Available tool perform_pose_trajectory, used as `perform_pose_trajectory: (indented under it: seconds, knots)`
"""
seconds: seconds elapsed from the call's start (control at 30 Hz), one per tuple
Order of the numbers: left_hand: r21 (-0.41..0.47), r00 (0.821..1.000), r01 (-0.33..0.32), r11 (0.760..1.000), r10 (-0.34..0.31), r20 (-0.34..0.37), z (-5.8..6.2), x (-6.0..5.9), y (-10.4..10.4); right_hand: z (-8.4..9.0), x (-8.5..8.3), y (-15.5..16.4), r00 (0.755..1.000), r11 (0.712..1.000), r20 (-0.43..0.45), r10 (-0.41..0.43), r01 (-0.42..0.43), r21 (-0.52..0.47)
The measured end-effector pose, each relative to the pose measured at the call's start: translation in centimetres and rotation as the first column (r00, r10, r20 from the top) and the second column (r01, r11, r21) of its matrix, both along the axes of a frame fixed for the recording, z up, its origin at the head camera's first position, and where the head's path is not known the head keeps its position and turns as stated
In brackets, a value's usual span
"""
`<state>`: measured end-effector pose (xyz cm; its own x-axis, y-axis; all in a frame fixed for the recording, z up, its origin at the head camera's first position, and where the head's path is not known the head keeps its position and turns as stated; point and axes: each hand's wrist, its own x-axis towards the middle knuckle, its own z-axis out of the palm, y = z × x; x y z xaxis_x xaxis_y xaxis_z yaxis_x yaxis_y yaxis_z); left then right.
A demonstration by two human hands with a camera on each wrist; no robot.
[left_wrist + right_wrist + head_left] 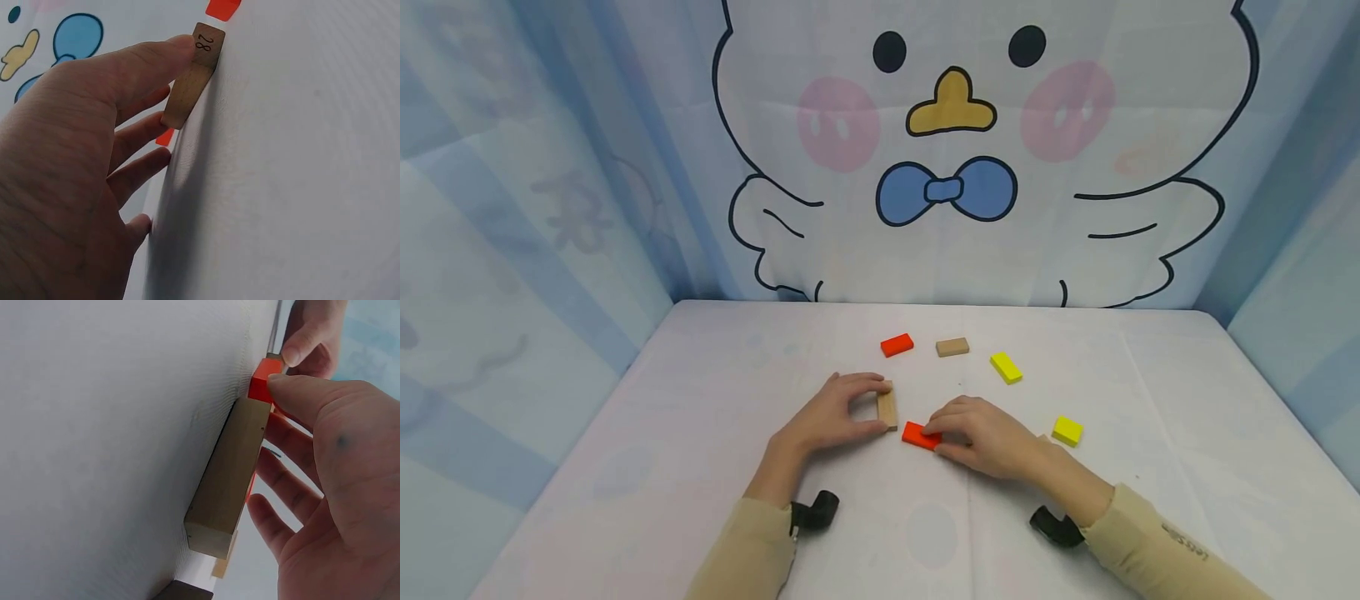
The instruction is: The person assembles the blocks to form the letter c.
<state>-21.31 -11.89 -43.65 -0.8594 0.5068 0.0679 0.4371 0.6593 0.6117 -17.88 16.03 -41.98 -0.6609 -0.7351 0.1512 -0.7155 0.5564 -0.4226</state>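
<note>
The left edge of the desk [655, 475] is well apart from my left hand [831, 414], a broad white stretch between them; the right edge is well off from my right hand [987, 437] too. Toward the far edge I have less freedom: a far red block [897, 345], a wooden piece [952, 347] and a yellow block [1006, 368] lie there, and a wooden bar [226, 472] sits just beside my right hand. Both forearms angle inward. My left hand pinches a wooden block [887, 408] lengthwise, thumb at its near end, fingertips at its far end. My right thumb and fingers are clamped on the right end of a red block [917, 435], just right of the wooden block, slightly nearer me, not touching it.
</note>
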Motion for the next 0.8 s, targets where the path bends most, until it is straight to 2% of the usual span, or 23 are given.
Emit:
perform_pose_trajectory:
  seconds: [0.4,0.8]
  knots:
    - [-0.001,1.0,-0.004,1.0,0.004,-0.013,-0.1,-0.4,0.6,0.0,0.1,0.0,1.0,1.0,-0.009,-0.016,0.016,-0.005]
    - [-0.001,0.999,0.026,1.0,-0.026,-0.03,-0.1,-0.8,1.3,-0.1,0.2,0.1,0.999,1.0,-0.027,-0.023,0.022,-0.01]
